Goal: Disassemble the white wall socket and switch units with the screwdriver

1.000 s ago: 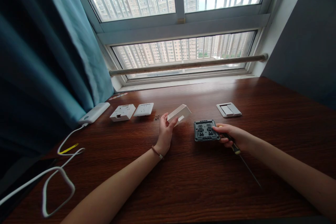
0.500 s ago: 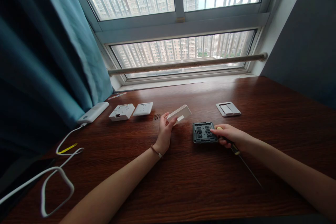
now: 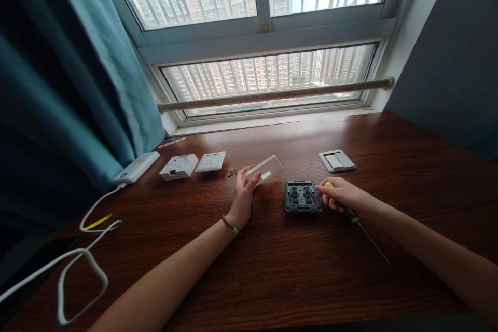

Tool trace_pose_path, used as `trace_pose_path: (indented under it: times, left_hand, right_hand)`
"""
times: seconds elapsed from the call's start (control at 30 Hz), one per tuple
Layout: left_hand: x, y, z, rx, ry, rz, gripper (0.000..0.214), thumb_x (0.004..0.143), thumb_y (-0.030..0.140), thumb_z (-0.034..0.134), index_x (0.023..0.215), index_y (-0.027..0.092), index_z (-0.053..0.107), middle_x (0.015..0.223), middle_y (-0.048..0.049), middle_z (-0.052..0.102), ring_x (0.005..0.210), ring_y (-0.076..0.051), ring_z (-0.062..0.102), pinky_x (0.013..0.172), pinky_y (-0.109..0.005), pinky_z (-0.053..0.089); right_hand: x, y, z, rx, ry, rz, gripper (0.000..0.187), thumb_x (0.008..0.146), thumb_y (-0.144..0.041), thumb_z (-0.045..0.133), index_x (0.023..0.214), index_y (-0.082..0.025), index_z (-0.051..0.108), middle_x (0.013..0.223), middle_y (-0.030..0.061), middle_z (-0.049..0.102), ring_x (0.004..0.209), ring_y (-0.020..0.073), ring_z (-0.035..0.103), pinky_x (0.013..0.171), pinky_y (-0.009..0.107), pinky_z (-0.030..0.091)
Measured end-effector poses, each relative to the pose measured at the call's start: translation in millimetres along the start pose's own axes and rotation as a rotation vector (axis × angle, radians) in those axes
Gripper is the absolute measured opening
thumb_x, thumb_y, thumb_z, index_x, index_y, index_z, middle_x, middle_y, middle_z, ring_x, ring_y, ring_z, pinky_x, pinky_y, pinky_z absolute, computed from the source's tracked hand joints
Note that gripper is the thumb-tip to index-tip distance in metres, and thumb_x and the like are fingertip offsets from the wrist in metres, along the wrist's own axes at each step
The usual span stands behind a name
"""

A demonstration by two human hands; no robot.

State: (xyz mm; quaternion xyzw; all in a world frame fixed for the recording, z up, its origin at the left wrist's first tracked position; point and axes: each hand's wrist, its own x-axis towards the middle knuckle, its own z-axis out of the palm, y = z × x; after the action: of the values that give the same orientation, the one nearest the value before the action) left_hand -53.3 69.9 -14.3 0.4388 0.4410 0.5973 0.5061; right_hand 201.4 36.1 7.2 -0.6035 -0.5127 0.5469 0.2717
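A white switch rocker cover (image 3: 266,167) is gripped between the thumb and fingers of my left hand (image 3: 243,193), held tilted above the table. My right hand (image 3: 340,194) is closed round a screwdriver (image 3: 353,215), whose long shaft points back toward me and to the right. Just left of my right fingertips, a dark grey switch module (image 3: 303,197) lies flat with its inner mechanism facing up. Farther back on the right lies a white switch panel (image 3: 337,161), with a rocker piece in its frame. Several small screws (image 3: 232,173) are beside my left fingers.
On the left stand a white mounting box (image 3: 178,167) and a white socket panel (image 3: 210,162). A white power bank (image 3: 137,167) with a white cable (image 3: 105,282) and a yellow strip (image 3: 97,222) lie near the blue curtain (image 3: 128,88). A window borders the wooden table's (image 3: 249,280) back edge.
My right hand has moved slightly right with the screwdriver, its fingertips coming off the switch module. My left hand keeps holding the rocker cover. The whole view shifts a little.
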Motion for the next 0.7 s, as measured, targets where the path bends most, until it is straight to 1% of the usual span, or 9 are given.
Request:
trace_pose_path:
  times: [0.13,0.2,0.3,0.37,0.43,0.53,0.63,0.7]
  left_hand:
    - [0,-1,-0.7,0.007,-0.003,-0.001,0.056,0.07,0.04,0.066,0.114,0.018,0.041,0.106,-0.0076,0.056,0.095,-0.018,0.057,0.083,-0.03,0.044]
    - [0,0,-1.0,-0.004,-0.026,0.006,0.054,0.072,0.039,0.065,0.115,0.018,0.041,0.105,-0.0072,0.056,0.094,-0.017,0.057,0.082,-0.029,0.044]
    - [-1,0,-1.1,-0.02,-0.053,0.009,0.052,0.073,0.039,0.063,0.115,0.018,0.04,0.101,-0.0066,0.057,0.091,-0.017,0.059,0.08,-0.029,0.045]
    - [-1,0,-1.2,-0.029,-0.057,0.006,0.052,0.074,0.039,0.062,0.115,0.018,0.04,0.1,-0.0061,0.058,0.09,-0.017,0.059,0.08,-0.029,0.046]
    - [0,-1,-1.4,-0.034,-0.056,0.011,0.05,0.074,0.039,0.062,0.114,0.018,0.04,0.1,-0.0053,0.058,0.091,-0.016,0.059,0.082,-0.029,0.045]
    - [0,-1,-1.6,-0.04,-0.06,0.022,0.049,0.074,0.038,0.062,0.113,0.019,0.041,0.104,-0.0058,0.058,0.095,-0.017,0.058,0.086,-0.029,0.044]
    - [-3,1,-0.7,-0.034,-0.089,0.057,0.05,0.074,0.038,0.062,0.115,0.021,0.04,0.119,-0.0085,0.054,0.104,-0.019,0.055,0.089,-0.03,0.043]
    - [-6,6,1.3,-0.02,-0.127,0.126,0.052,0.073,0.035,0.063,0.118,0.022,0.039,0.13,-0.0098,0.046,0.112,-0.021,0.051,0.093,-0.031,0.042]
  right_hand:
    - [8,2,-11,-0.014,0.215,-0.06,0.02,0.076,-0.027,0.059,0.084,-0.02,0.043,0.052,-0.0057,0.052,0.036,0.0064,0.044,0.027,0.014,0.032]
    - [13,4,-14,-0.017,0.272,-0.093,0.019,0.074,-0.022,0.059,0.085,-0.019,0.043,0.05,-0.0066,0.05,0.037,0.0072,0.045,0.029,0.015,0.034]
    - [20,9,-16,-0.056,0.3,-0.15,0.017,0.072,-0.016,0.058,0.083,-0.019,0.045,0.055,-0.0039,0.054,0.043,0.009,0.051,0.036,0.018,0.041]
    - [22,12,-16,-0.098,0.32,-0.205,0.019,0.069,-0.014,0.059,0.083,-0.02,0.048,0.067,-0.0006,0.059,0.054,0.0112,0.056,0.047,0.021,0.047]
    - [23,14,-15,-0.165,0.352,-0.265,0.02,0.066,-0.014,0.061,0.082,-0.02,0.052,0.077,0.0017,0.061,0.068,0.0148,0.059,0.062,0.026,0.049]
    - [22,15,-12,-0.277,0.381,-0.328,0.02,0.067,-0.017,0.061,0.085,-0.02,0.056,0.083,0.0038,0.062,0.082,0.0196,0.058,0.078,0.033,0.045]
    - [21,16,-9,-0.374,0.397,-0.371,0.02,0.069,-0.02,0.058,0.089,-0.019,0.056,0.087,0.0052,0.061,0.084,0.0208,0.056,0.083,0.035,0.042]
    - [21,17,-8,-0.43,0.412,-0.389,0.022,0.069,-0.022,0.059,0.09,-0.017,0.057,0.091,0.0067,0.058,0.084,0.0209,0.055,0.083,0.035,0.042]
